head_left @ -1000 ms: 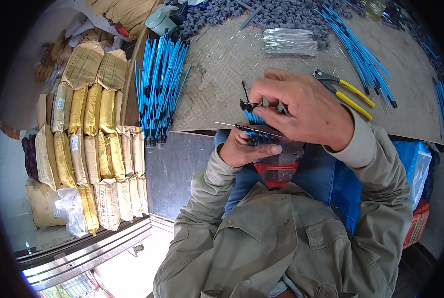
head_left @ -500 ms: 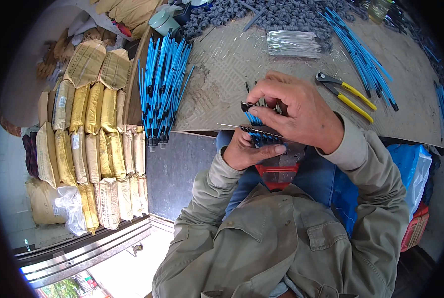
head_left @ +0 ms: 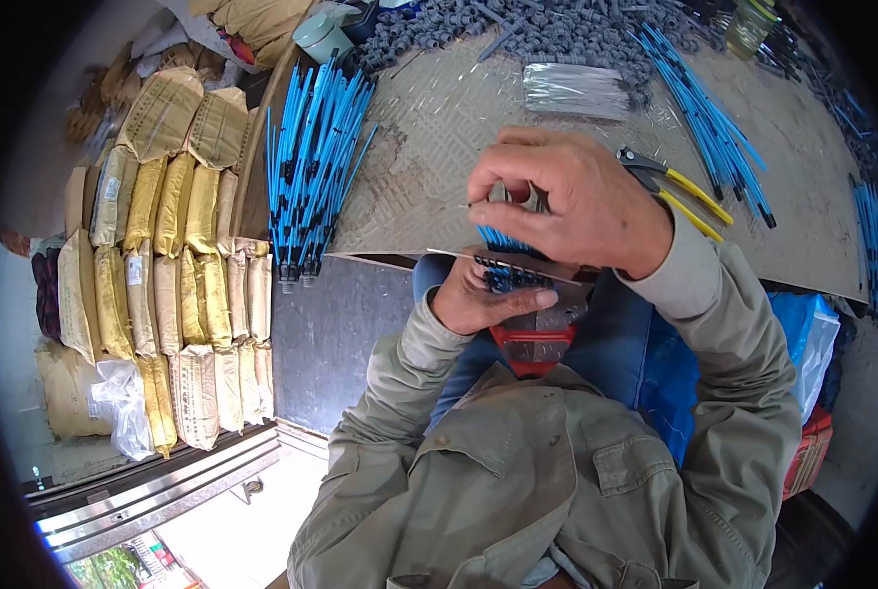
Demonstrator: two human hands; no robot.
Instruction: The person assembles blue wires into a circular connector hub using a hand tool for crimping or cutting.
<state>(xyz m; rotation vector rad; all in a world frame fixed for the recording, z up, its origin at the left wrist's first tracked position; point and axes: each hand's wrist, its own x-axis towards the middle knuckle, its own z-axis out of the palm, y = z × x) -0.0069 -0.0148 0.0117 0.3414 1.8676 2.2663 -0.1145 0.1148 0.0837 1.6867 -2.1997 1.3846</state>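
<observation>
A small grey part (head_left: 518,193) is pinched in the right hand (head_left: 576,201) fingers directly above the blue rods (head_left: 506,277) gripped crosswise by the left hand (head_left: 478,299)

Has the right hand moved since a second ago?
Yes. The right hand shifted slightly up and left, away from the yellow-handled pliers on the board.

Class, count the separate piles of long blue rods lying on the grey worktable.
3: a big pile of long blue rods at the worktable's left edge, a fanned pile beyond the yellow-handled pliers, a third at the far right, partly cut off.
</observation>
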